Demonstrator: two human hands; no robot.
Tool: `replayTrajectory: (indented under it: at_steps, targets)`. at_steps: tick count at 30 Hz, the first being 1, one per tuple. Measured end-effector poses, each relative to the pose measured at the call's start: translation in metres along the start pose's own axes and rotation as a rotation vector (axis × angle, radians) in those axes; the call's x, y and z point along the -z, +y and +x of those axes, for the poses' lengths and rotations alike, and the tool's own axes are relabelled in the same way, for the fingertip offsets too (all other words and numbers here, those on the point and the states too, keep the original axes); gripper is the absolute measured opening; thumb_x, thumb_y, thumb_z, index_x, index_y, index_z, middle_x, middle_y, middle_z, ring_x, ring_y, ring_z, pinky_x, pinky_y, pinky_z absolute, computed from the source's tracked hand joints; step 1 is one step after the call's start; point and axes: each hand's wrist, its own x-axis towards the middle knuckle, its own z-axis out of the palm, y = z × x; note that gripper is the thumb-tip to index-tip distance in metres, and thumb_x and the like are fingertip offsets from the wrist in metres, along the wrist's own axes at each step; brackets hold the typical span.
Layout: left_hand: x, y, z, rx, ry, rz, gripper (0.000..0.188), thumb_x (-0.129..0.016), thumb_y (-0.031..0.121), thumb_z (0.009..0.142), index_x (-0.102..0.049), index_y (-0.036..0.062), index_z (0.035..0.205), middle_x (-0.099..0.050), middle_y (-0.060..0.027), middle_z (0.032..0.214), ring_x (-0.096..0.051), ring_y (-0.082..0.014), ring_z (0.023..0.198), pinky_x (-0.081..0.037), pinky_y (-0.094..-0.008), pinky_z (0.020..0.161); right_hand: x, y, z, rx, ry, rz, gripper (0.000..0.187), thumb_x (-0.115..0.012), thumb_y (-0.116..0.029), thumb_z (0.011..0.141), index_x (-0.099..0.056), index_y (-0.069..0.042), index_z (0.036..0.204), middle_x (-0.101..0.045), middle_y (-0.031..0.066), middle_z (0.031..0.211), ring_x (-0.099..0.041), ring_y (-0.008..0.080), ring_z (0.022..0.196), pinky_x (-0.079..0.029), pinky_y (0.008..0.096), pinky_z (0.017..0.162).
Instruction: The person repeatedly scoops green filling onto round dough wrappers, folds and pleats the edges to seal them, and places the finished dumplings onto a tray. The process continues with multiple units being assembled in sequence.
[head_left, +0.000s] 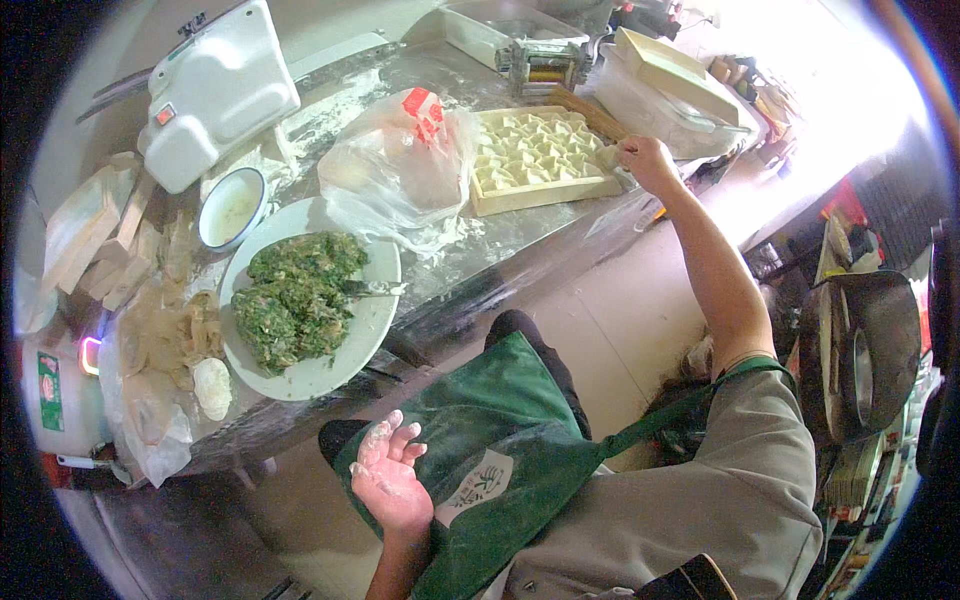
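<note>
My right hand (648, 163) reaches to the right end of a shallow wooden tray (548, 200), its fingers pinched on a pale folded dumpling (608, 156). Rows of similar white dumplings (530, 145) fill the tray. My left hand (392, 478) is held palm up in front of my green apron (510, 400). Flour whitens its loosely curled, parted fingers, and nothing lies in it. Beyond the left hand, a large white plate (385, 270) carries a mound of chopped green filling (300, 300), with a spoon or spreader (372, 289) resting in it.
A crumpled clear plastic bag (390, 165) sits between plate and tray. An enamel bowl (232, 208), a white lump (211, 388) and wooden boxes (95, 220) are at left. A white machine (215, 95), a roller machine (545, 68) and a plastic bin (665, 105) stand behind.
</note>
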Motion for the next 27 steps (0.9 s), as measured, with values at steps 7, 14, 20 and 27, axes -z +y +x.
replayTrajectory:
  at_steps: [7,14,20,27]
  targets:
    - [0.004,0.003,-0.004,-0.044,0.087,0.092,0.061,-0.035,0.056,0.096,-0.060,0.0047,0.118,-0.061,-0.0177,0.126,-0.063,-0.0278,0.100,-0.051,-0.0368,0.079,-0.008,0.002,0.005,0.057,-0.037,0.139,0.021,-0.062,-0.020,0.083,-0.071,-0.004,0.092,-0.068,0.0150,0.080,-0.065,0.0244,0.072,-0.051,0.0364,0.071]
    - [-0.008,0.000,0.004,-0.018,0.039,0.084,0.055,-0.043,0.050,0.094,-0.061,0.0020,0.114,-0.062,-0.0171,0.123,-0.064,-0.0272,0.098,-0.051,-0.0358,0.079,-0.017,-0.008,0.011,0.123,0.006,0.170,0.020,-0.063,-0.017,0.082,-0.070,-0.002,0.092,-0.068,0.0151,0.082,-0.066,0.0243,0.074,-0.052,0.0382,0.073]
    - [-0.008,-0.002,0.005,0.013,0.036,0.092,0.051,-0.045,0.043,0.093,-0.061,-0.0004,0.115,-0.063,-0.0162,0.123,-0.064,-0.0252,0.100,-0.050,-0.0350,0.080,-0.025,-0.001,0.019,0.068,0.026,0.109,0.025,-0.061,-0.024,0.082,-0.071,-0.009,0.099,-0.070,0.0163,0.089,-0.068,0.0345,0.080,-0.054,0.0424,0.075]
    - [0.010,-0.005,0.006,0.075,0.158,0.058,0.043,-0.048,0.036,0.095,-0.059,-0.0004,0.115,-0.064,-0.0184,0.122,-0.065,-0.0266,0.098,-0.053,-0.0349,0.077,-0.010,-0.126,-0.045,0.283,0.258,0.207,0.018,-0.068,-0.016,0.082,-0.069,-0.008,0.098,-0.068,0.0120,0.088,-0.067,0.0267,0.079,-0.053,0.0361,0.072]
